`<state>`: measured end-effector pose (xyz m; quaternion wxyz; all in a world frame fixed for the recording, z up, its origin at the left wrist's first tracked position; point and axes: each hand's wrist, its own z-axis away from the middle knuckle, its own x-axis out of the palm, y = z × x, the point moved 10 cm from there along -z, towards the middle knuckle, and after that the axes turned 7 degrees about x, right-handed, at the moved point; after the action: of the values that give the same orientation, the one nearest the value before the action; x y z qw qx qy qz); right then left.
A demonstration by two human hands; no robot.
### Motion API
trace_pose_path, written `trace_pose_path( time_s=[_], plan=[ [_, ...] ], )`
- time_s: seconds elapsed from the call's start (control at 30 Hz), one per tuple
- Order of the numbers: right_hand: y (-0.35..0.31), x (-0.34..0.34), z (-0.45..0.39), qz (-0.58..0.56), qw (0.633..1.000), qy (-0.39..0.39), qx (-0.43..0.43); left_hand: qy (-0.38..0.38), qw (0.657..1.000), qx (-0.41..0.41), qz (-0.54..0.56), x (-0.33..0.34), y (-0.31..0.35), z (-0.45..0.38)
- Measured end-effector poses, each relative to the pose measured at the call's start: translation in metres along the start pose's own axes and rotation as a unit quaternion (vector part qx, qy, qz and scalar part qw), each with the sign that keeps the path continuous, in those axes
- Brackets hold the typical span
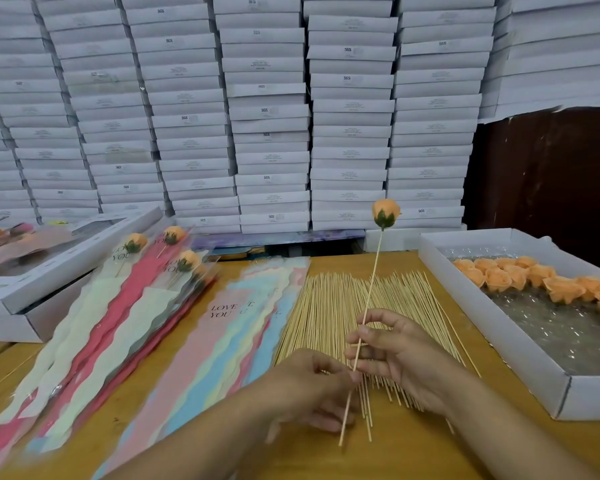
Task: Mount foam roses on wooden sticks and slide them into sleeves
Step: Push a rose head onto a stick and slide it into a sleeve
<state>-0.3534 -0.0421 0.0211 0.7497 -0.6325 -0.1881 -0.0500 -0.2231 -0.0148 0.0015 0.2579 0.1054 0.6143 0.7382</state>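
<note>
Head view showed an orange foam rose (385, 213) already seated on a wooden stick (368, 303), held nearly upright over the loose pile of sticks (329, 306). The right hand (395, 351) pinched the shaft in its fingers (361, 332); the left hand (312, 386), blurred, curled round the lower part. Left of the pile lay the empty sleeves (222, 327), finished ones farther left, spare roses in the box (499, 327) at right. With the grip so low, the rose could sway, snag the sleeve mouth and slip off; the stick might also bend.
</note>
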Motion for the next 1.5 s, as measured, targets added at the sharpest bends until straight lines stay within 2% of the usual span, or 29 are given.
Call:
trace_pose_path(
  time_s=[0.2,0.47,0.57,0.63,0.73,0.83,0.93,1.03,1.1,1.2,1.3,1.5],
  plan=[
    [-0.001,0.002,-0.001,0.021,0.999,0.026,-0.016,-0.004,0.999,0.002,0.049,0.015,0.005,0.009],
    [-0.043,-0.005,-0.013,0.072,0.995,0.055,-0.039,-0.048,0.991,-0.019,0.127,0.037,-0.005,0.023],
    [-0.043,-0.003,-0.018,0.092,0.994,0.044,-0.031,-0.052,0.992,-0.017,0.113,0.036,-0.005,0.025],
    [-0.040,-0.002,-0.022,0.097,0.994,0.041,-0.025,-0.046,0.997,-0.013,0.065,0.030,-0.004,0.025],
    [-0.030,-0.006,-0.026,0.093,0.995,0.040,-0.014,0.017,1.000,0.006,-0.005,-0.002,0.002,0.021],
    [-0.018,-0.011,-0.028,0.085,0.996,0.041,0.000,0.130,0.988,0.056,-0.066,-0.066,0.017,0.014],
    [-0.011,-0.016,-0.029,0.072,0.997,0.036,0.012,0.274,0.943,0.083,-0.166,-0.147,0.027,0.017],
    [-0.006,-0.021,-0.028,0.057,0.998,0.026,0.022,0.367,0.876,0.046,-0.310,-0.214,0.019,0.018],
    [-0.004,-0.021,-0.026,0.052,0.998,0.017,0.027,0.372,0.853,-0.002,-0.366,-0.240,0.003,0.013],
    [-0.005,-0.019,-0.023,0.053,0.998,0.000,0.026,0.362,0.845,-0.059,-0.389,-0.259,-0.021,0.000],
    [-0.006,-0.018,-0.022,0.052,0.998,-0.009,0.020,0.364,0.847,-0.069,-0.381,-0.267,-0.035,-0.012],
    [-0.007,-0.017,-0.020,0.043,0.999,-0.015,0.016,0.382,0.827,-0.079,-0.405,-0.275,-0.035,-0.019]
  ],
)
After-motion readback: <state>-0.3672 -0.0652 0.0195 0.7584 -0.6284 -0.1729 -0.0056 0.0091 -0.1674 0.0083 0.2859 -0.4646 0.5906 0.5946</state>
